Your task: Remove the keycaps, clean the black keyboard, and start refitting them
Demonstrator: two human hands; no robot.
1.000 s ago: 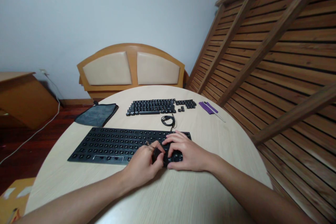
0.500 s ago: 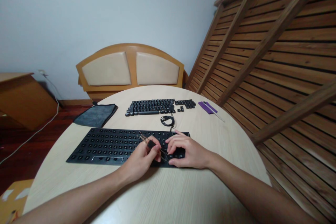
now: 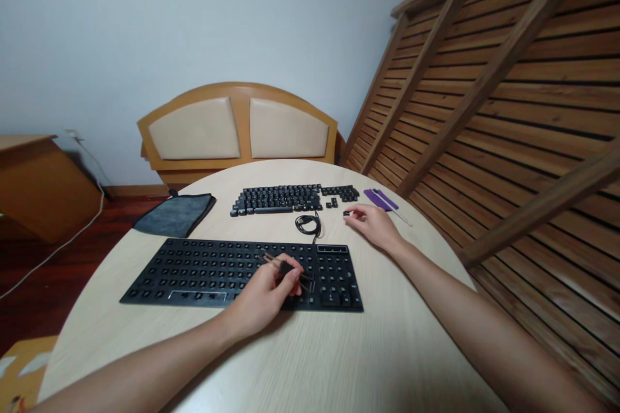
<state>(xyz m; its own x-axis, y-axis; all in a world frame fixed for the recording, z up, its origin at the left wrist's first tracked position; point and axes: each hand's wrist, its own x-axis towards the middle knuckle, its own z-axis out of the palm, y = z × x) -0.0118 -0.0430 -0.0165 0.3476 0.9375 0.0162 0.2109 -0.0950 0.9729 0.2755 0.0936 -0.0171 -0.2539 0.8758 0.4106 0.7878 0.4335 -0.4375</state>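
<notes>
While the table bears it all, the board [image 3: 232,272] lies flat on the near part, mostly bare switches, w/ what look like a few keys on at its near R corner. Beyond its far edge, caps [image 3: 278,197] are laid out in keyboard order, smaller groups to the R. Cloth [image 3: 175,215] is past its far L corner. L hand [image 3: 271,284] is over the board, R of centre, fingers curled in tight; R hand [image 3: 375,222] is off its far R corner, thumb & fingertips nearly together. Pouch [image 3: 380,199] is farther from the board than R hand, w/ a rod [image 3: 397,214] across it. Cable [image 3: 318,227] is coiled b/w board & caps. L hand grips a puller [image 3: 286,267], wires angled R over the board; can't tell if they touch it. R hand pinches a cap [image 3: 346,213]; can't tell if it's on the table.

Risks, my read: R forearm swinging back could snag the cable & jog the board; reaching in too low could knock the caps out of order; a slanted pull w/ the wires could bend a switch stem; a loose pinch could drop the cap, poss. rolling off.
</notes>
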